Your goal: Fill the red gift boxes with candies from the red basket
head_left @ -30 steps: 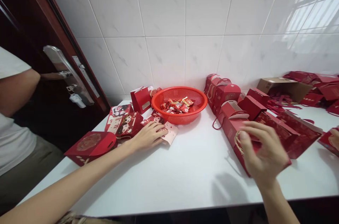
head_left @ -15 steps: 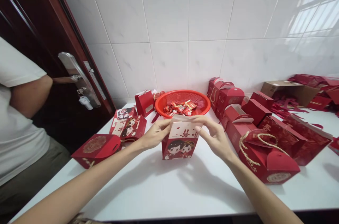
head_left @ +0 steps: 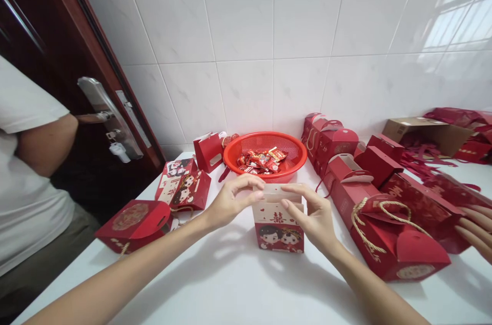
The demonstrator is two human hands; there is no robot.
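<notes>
A small red and cream paper gift box [head_left: 280,235] with a cartoon couple on its front stands upright before me, its top open. My left hand [head_left: 234,201] has thumb and index finger at the box's upper left edge, pinching the rim there. On the other side, my right hand [head_left: 313,212] grips the top, its thumb at the front panel and its index finger on the rear one. Behind the box stands a red plastic basket [head_left: 265,139] with wrapped candies [head_left: 265,159] in it. The inside of the box is mostly hidden.
Red gift boxes [head_left: 400,243] with rope handles line the right side of the white table [head_left: 230,284]; more boxes [head_left: 134,222] sit at left. A cardboard carton [head_left: 426,135] is at the back right. Another person's hand [head_left: 476,227] reaches in at right; a person [head_left: 31,161] stands left.
The gift box has shifted slightly right and nearer, and its top now shows a gap between the panels. Another person's hand has come in at the right edge.
</notes>
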